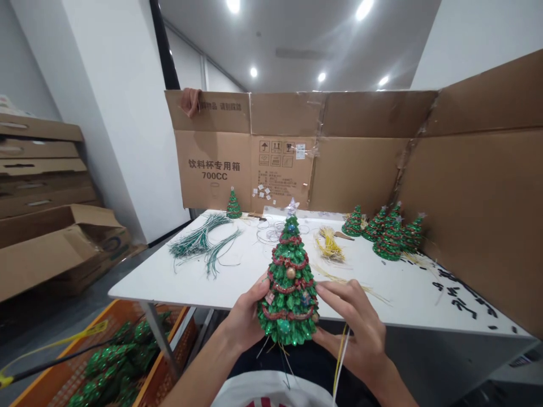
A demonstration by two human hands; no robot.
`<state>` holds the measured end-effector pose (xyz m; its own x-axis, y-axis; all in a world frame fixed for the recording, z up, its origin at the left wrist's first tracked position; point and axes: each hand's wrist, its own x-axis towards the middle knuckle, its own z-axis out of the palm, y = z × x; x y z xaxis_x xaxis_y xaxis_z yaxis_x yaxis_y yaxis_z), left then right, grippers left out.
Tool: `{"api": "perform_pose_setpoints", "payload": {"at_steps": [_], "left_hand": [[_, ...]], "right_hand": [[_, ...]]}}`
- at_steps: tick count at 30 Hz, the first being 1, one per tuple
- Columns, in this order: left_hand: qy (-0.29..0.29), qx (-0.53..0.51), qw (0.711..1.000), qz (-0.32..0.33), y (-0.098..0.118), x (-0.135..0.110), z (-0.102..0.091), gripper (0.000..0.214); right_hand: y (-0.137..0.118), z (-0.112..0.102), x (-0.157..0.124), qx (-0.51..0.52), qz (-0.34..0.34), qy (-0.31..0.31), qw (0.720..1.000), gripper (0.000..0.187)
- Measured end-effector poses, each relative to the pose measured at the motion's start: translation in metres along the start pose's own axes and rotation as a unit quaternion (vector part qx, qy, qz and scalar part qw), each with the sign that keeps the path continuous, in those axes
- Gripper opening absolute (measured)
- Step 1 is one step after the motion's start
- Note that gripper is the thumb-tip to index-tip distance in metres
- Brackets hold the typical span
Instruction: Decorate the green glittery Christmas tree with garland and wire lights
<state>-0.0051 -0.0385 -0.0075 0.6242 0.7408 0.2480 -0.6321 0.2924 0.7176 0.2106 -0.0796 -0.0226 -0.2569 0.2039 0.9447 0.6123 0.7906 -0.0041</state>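
A small green glitter Christmas tree stands upright just in front of me, over the table's near edge. It has red garlands, little baubles and a pale star on top. My left hand grips its lower left side, fingers partly hidden behind it. My right hand is closed against its lower right side, fingertips and thumb on the branches. Yellow and white strands hang at my right palm. Thin wires dangle from under the tree's base.
On the white table lie a green wire bundle, yellow strands and black bits. Finished-looking trees stand at right, another tree at the back. Cardboard walls enclose it. An orange crate holds more trees.
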Motion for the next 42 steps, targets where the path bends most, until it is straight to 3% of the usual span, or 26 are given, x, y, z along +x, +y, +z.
{"api": "perform_pose_setpoints", "payload": {"at_steps": [7,12,18,23,29,34,42], "left_hand": [[0.054,0.037,0.998,0.011,-0.004,0.003,0.0,0.057],[0.056,0.078,0.995,-0.012,-0.004,0.003,0.004,0.061],[0.079,0.123,0.989,0.003,-0.001,0.003,0.005,0.059],[0.06,0.122,0.991,0.015,0.002,0.001,0.004,0.064],[-0.003,0.244,0.965,0.095,0.002,-0.004,0.0,0.077],[-0.001,0.295,0.95,0.103,0.003,-0.008,-0.002,0.08],[-0.021,0.275,0.958,0.08,0.005,-0.006,0.004,0.092]], "right_hand": [[-0.008,-0.001,-0.002,-0.024,-0.027,0.048,0.998,0.052],[-0.007,-0.006,-0.007,-0.018,-0.021,0.036,0.999,0.057],[-0.005,-0.006,-0.009,-0.027,-0.011,0.033,0.999,0.06],[-0.007,0.0,-0.009,-0.042,-0.013,0.043,0.998,0.055],[-0.004,0.002,-0.011,-0.033,-0.024,0.037,0.998,0.057],[-0.002,0.002,-0.011,-0.036,-0.029,0.036,0.998,0.056],[0.0,0.0,-0.007,-0.015,-0.022,0.021,0.999,0.039]]}}
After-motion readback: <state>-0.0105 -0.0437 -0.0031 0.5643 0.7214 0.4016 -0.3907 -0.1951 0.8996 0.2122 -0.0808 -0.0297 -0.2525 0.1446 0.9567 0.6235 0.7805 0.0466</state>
